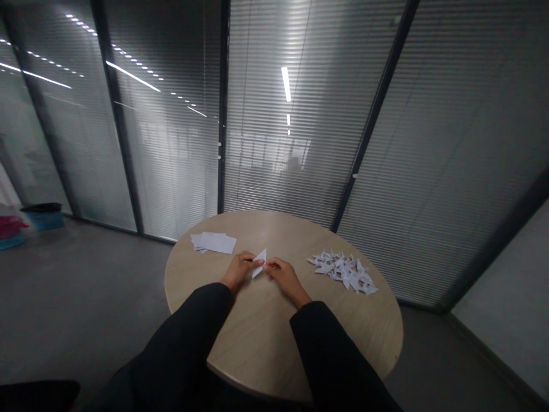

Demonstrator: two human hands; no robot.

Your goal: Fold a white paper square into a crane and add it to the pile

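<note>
A small folded white paper piece [259,262] is pinched between both my hands over the middle of the round wooden table [257,332]. My left hand [239,269] grips its left side with closed fingers. My right hand [281,273] pinches its right edge. Both arms wear black sleeves. A stack of flat white paper sheets [213,242] lies to the left of my hands. A heap of several folded white paper shapes [343,271] lies to the right.
Glass partition walls with blinds [300,126] stand behind the table. Grey floor surrounds it. Coloured bins [26,220] sit on the floor at the far left.
</note>
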